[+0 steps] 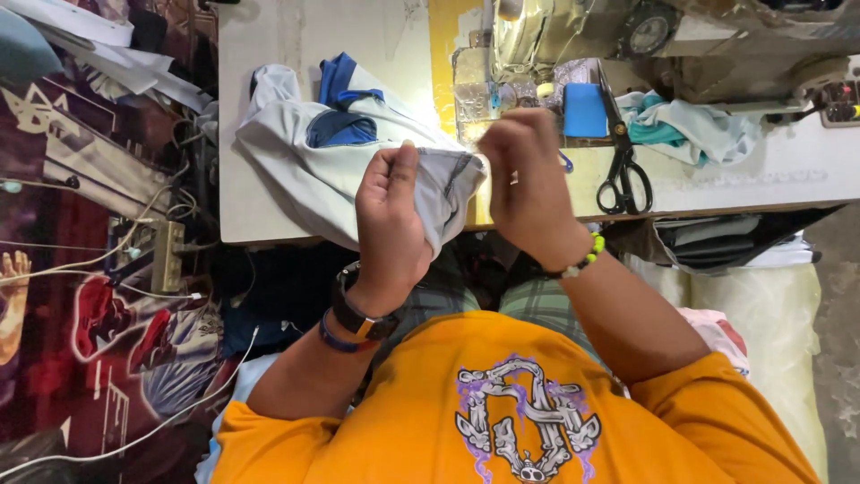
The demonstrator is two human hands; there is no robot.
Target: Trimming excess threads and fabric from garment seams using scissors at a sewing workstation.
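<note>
The pale grey fabric garment with blue panels (313, 157) lies bunched on the white work table (260, 108), its near end lifted off the front edge. Your left hand (391, 220) holds that end: the fingers are curled narrow around a fold of the grey cloth, thumb pressed along it, palm turned toward you. Your right hand (528, 184) is raised just beside the left, back of the hand toward the camera, and meets the same cloth edge; its fingertips are hidden, so whether they pinch the cloth cannot be told.

A dark wristwatch with a blue band (356, 318) sits on your left wrist; a green and dark beaded bracelet (582, 257) sits on your right.

Beyond the hands, near the right hand, black-handled scissors (624, 166) lie on the table, blades pointing away from you. A blue rectangular pad (585, 110) lies just beside the blades. A crumpled teal and pale cloth (690, 130) lies further right. A sewing machine (627, 36) stands at the far edge.
</note>
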